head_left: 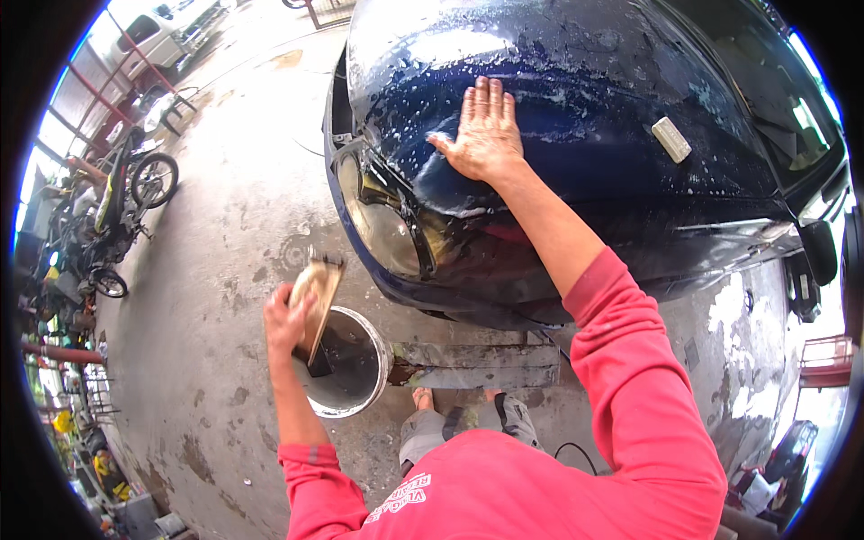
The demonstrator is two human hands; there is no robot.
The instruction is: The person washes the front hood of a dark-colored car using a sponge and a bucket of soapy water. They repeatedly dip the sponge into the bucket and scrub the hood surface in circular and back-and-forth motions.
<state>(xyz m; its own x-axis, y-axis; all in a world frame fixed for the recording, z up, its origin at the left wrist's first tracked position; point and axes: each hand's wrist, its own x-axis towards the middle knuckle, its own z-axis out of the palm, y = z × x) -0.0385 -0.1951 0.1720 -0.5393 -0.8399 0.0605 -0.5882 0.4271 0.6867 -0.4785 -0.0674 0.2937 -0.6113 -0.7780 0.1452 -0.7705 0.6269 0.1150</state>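
My right hand (pixel 487 135) lies flat on the wet, dark blue car hood (pixel 576 162), fingers stretched out and thumb spread. Water drops and whitish suds cover the paint around it. In my left hand (pixel 286 317) is a flat tan block (pixel 320 292) with a dark edge, slightly blurred; its exact kind is unclear. I hold it tilted over the rim of a bucket (pixel 385 360) with grey, murky contents. A pale rectangular block (pixel 671 139) rests on the hood to the right of my right hand. Below the hood's near left corner is the headlight (pixel 382 225).
Wooden planks (pixel 486 367) lie on the concrete floor (pixel 198 360) between my feet and the car. A motorcycle (pixel 121 202) and clutter line the left side. The windshield (pixel 765 72) and side mirror (pixel 817 252) are at the right, and a white vehicle (pixel 142 49) stands far left.
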